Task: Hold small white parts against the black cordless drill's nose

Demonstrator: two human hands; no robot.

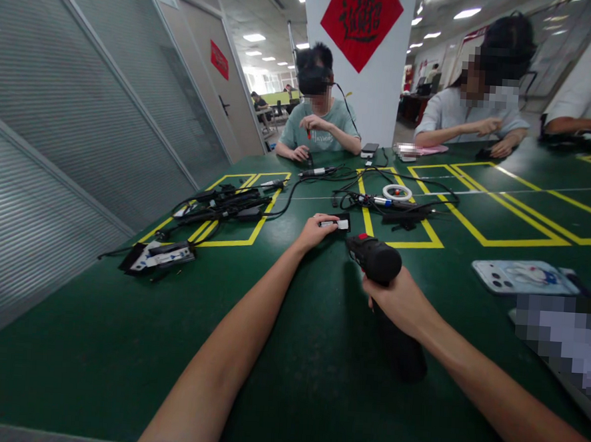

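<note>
My right hand [395,297] is wrapped around the handle of a black pistol-grip power tool [380,263] with a red patch on its upper front. The tool points away from me and to the left; its tip is hard to make out. Ahead of it, my left hand [319,230] holds a small black-and-white part [343,223] against the table, fingers closed over its left end. That end is hidden under the fingers. The tool's front is close to the part's right side; contact between them cannot be judged.
Cables and black devices [226,207] lie tangled at left, near an opened casing [160,256]. More cables and a white ring [397,192] are beyond my hands. A phone [527,276] rests at right on the green table [92,342]. Two co-workers sit opposite, another at far right.
</note>
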